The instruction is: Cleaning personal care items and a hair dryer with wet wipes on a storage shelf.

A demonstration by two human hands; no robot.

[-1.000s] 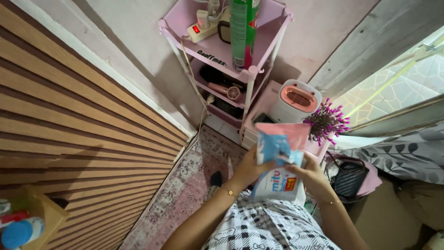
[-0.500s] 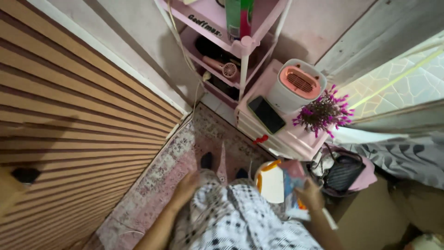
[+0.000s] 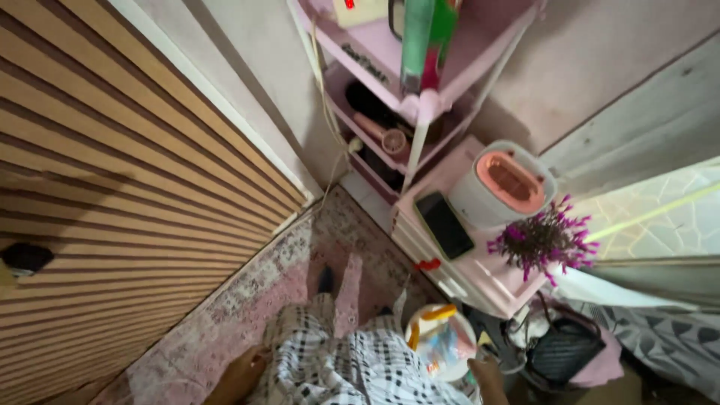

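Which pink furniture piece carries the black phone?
The low pink drawer unit, not the tall shelf rack; the phone lies flat beside its white heater.

Right hand (image 3: 486,373) cut by btm edge; grip unclear; left hand (image 3: 241,373) blurred.

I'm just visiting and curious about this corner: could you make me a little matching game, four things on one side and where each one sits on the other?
Things:
1. phone
2. purple flowers
3. black bag
4. green spray can

Places:
A. on the floor, right of the low pink cabinet
B. on the top tier of the pink shelf rack
C. lying flat on the cabinet, left of the round white appliance
D. at the cabinet's right edge

Pairs: 1-C, 2-D, 3-A, 4-B
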